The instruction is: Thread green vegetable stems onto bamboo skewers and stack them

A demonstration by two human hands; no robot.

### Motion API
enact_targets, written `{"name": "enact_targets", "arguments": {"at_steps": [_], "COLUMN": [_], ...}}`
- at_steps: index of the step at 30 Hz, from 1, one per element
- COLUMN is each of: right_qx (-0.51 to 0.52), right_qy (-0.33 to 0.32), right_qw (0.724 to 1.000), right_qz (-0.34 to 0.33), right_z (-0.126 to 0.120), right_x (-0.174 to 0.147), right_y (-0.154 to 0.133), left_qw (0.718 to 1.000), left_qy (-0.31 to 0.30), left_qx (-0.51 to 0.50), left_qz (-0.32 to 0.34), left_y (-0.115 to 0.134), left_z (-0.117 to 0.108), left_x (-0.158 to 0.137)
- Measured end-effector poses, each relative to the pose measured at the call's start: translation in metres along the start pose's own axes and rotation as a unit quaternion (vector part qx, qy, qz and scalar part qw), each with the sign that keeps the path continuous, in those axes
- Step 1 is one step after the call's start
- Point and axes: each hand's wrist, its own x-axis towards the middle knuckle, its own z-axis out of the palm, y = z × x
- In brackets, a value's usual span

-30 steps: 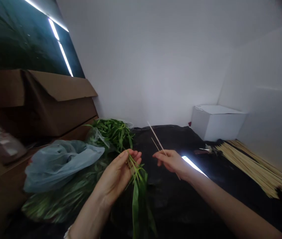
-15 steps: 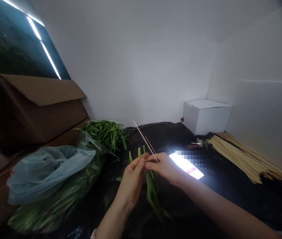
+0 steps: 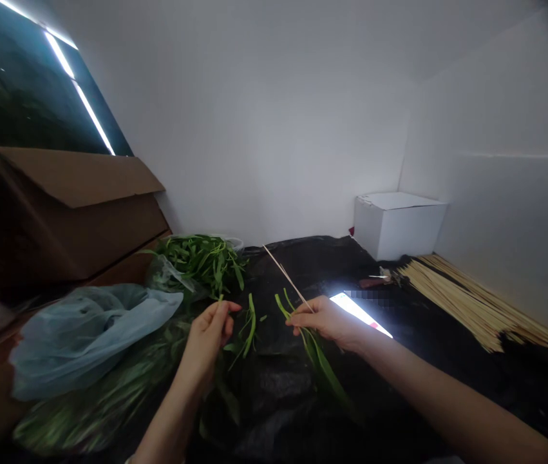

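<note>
Stems (image 3: 282, 306) and sticks (image 3: 293, 285), two of each, are pinched in the right hand (image 3: 322, 317); left hand (image 3: 208, 327) clamps one sprig (image 3: 220, 298).

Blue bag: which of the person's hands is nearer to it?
Left. The left hand is just right of the blue bag, with a small gap in view; the right hand, holding greens, is farther right, beyond the left hand.

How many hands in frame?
2. The left hand is just right of the blue plastic bag; the right hand, pinching leafy stems, is left of the lit screen. No others show.
</note>
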Motion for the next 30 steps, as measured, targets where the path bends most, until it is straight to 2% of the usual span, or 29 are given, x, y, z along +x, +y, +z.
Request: {"name": "enact_targets", "arguments": {"at_steps": [2,4,8,11,13,15,18,21,26,30], "right_qx": [0.035,0.053,0.088,0.118,0.094,0.001,-0.140,-0.196,-0.242,-0.233], "right_qy": [-0.021,-0.038,-0.062,-0.036,-0.008,0.017,0.044,0.073,0.113,0.109], "right_qw": [0.999,0.998,0.994,0.992,0.995,1.000,0.989,0.977,0.956,0.956], "right_qz": [0.011,0.008,-0.007,-0.007,-0.007,-0.004,0.000,-0.030,-0.121,-0.140], "right_z": [0.007,0.015,0.020,0.013,0.006,0.000,-0.006,-0.011,-0.018,-0.012], "right_x": [0.000,0.000,0.003,0.011,0.017,0.022,0.025,0.021,-0.015,-0.060], "right_y": [-0.001,-0.003,-0.004,0.005,0.016,0.030,0.050,0.058,0.039,0.019], "left_qw": [0.998,0.996,0.994,0.988,0.986,0.990,0.996,0.994,0.963,0.947], "left_qy": [-0.031,-0.062,-0.052,-0.040,-0.029,-0.020,-0.010,-0.001,-0.005,-0.026], "left_qx": [-0.021,-0.034,-0.071,-0.116,-0.132,-0.121,-0.086,-0.101,-0.223,-0.279], "left_qz": [-0.045,-0.061,-0.060,-0.095,-0.100,-0.072,-0.015,-0.037,-0.153,-0.160], "left_y": [-0.001,-0.004,-0.006,-0.002,0.003,0.008,0.013,0.014,0.018,0.023], "left_z": [0.014,0.031,0.052,0.046,0.037,0.028,0.017,0.012,0.011,0.012], "left_x": [-0.008,-0.016,-0.024,-0.022,-0.019,-0.016,-0.013,-0.013,-0.019,-0.024]}}
